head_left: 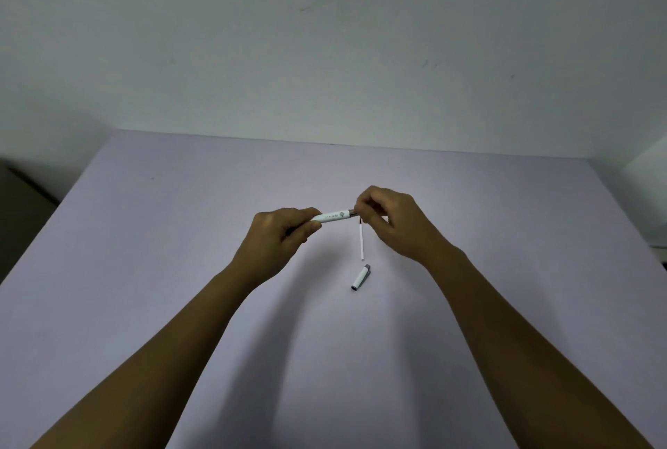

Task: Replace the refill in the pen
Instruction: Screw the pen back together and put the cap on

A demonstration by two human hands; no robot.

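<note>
Lilac table (144,268) under both hands: left hand (281,235) fingers grip the pen (334,216) above mid-table, right hand (389,221) fingers pinch its end; refill (362,241) and cap (361,278) lie below.

White pen (334,216), lilac table (180,232)

Two bare hands, left hand (285,232) at nine o'clock and right hand (389,221) at three. One white pen barrel (334,216) between them. One thin white refill (362,241) and one pen cap (361,278) toward six o'clock. One lilac table (144,268).
</note>
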